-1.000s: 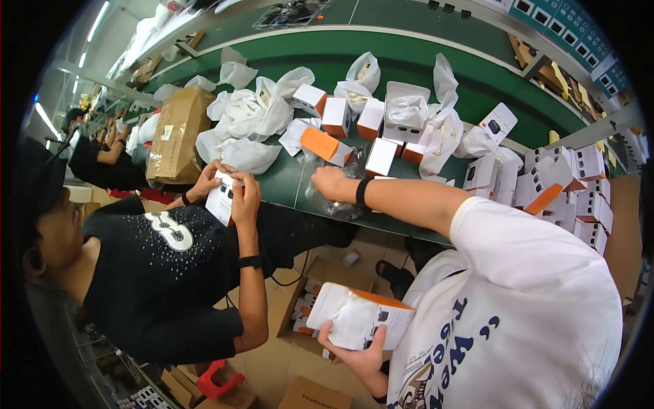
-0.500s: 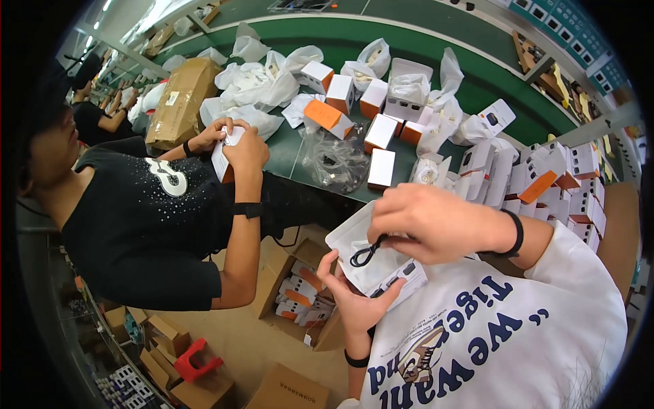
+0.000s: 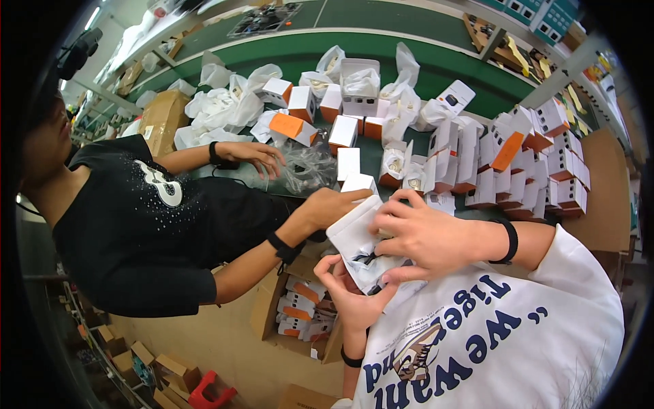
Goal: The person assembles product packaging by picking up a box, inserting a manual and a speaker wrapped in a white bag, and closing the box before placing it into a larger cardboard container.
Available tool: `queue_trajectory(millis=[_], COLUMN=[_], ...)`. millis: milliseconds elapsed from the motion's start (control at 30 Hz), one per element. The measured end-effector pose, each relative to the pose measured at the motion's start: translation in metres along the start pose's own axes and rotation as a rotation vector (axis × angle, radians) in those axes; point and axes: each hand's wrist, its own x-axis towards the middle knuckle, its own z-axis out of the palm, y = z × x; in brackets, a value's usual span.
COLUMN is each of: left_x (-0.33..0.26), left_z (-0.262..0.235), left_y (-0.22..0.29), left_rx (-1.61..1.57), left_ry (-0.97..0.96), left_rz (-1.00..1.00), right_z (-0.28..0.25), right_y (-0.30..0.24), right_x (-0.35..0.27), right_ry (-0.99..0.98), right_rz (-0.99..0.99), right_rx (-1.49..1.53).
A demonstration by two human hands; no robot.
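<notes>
My left hand (image 3: pixel 357 303) grips a white cardboard box (image 3: pixel 349 228) from below, thumb and fingers on its sides; its lid flap stands up. Inside lies a coiled black cable (image 3: pixel 364 259) on clear plastic, partly covered by my fingers. Spread over the opening, my right hand (image 3: pixel 436 235) has its fingers apart and bent down into the box, with the thumb along the near edge. The fingertips are hidden, but no object shows between them. Just beyond, a co-worker's hand (image 3: pixel 330 206) touches another white box (image 3: pixel 359 183) on the table.
White-and-orange boxes (image 3: pixel 343 131) stand on the green table, beside bagged parts (image 3: pixel 225 105) and a heap of clear bags (image 3: pixel 303 167). Stacked open boxes (image 3: pixel 511 157) fill the right side. A carton of boxes (image 3: pixel 262 310) sits on the floor; a person in black (image 3: pixel 136 238) is at left.
My right hand has lowered the cable into the box and spread over it. The co-worker has set a box down on the table near mine. The view has shifted.
</notes>
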Motion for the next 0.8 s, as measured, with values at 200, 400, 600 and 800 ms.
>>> queue_trajectory(millis=[200,400,600,800], left_x=[-0.01,-0.02,-0.027,-0.033], left_z=[-0.005,0.001,0.01,0.053], left_y=[-0.003,-0.001,-0.006,0.005], left_rx=[0.075,0.164,0.239,-0.175], left_ry=[-0.046,-0.212,-0.287,0.012], left_rz=[0.101,0.159,0.169,0.109], right_z=[0.037,0.045,0.057,0.058], right_y=[0.004,-0.023,-0.031,-0.015], right_x=[-0.038,-0.044,-0.062,-0.076], right_ry=[0.332,0.272,0.352,0.382], right_rz=[0.529,0.734,0.732,0.485], right_rx=[1.328,1.816,1.722,1.359])
